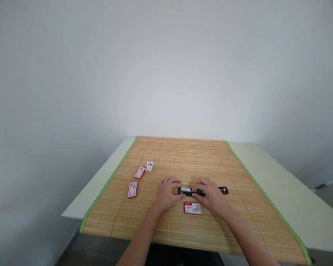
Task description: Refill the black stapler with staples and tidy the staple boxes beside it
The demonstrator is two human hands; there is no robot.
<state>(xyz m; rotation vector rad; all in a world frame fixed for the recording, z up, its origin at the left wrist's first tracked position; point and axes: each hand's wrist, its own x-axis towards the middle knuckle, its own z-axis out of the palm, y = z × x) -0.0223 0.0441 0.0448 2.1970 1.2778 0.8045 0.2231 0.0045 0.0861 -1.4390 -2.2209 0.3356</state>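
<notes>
A black stapler (202,191) lies flat across the middle of the bamboo mat (183,162), its metal part showing between my hands. My left hand (168,193) curls around the stapler's left end, fingers bent on it. My right hand (209,195) covers the stapler's middle with fingers closed on it; the right end sticks out past it. A red and white staple box (192,208) lies just in front of the stapler, between my wrists.
Three more small red and white boxes lie on the left of the mat: one (132,190) nearest, one (139,172) behind it, one (149,166) standing. The mat has green edging and lies on a pale table (288,184) against a white wall.
</notes>
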